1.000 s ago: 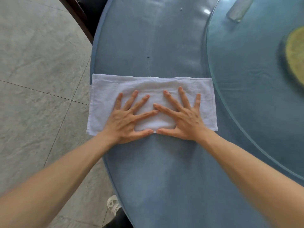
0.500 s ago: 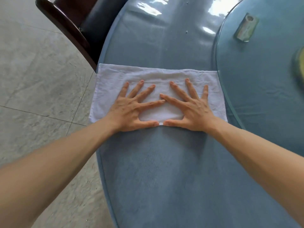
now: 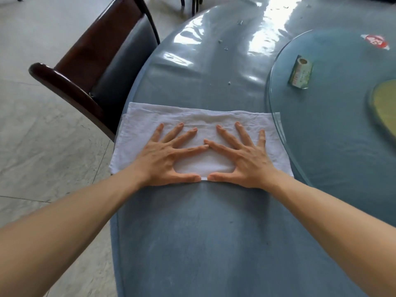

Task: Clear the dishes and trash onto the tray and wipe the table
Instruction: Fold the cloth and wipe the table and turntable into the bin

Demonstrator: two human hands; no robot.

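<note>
Blue table [image 3: 192, 243] fills the view, with a dark chair [image 3: 102, 67] beside it. A white cloth [image 3: 192, 118] lies flat near the edge. Left hand [image 3: 162, 159] and right hand [image 3: 242, 159] press it with straight, spread fingers, gripping nothing. Crumbs [image 3: 228, 83] lie ahead; a fast push could sweep them onto the floor.

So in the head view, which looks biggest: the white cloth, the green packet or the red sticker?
1. white cloth, by far
2. green packet
3. red sticker, though it lies farther away, so this is unsure
</note>
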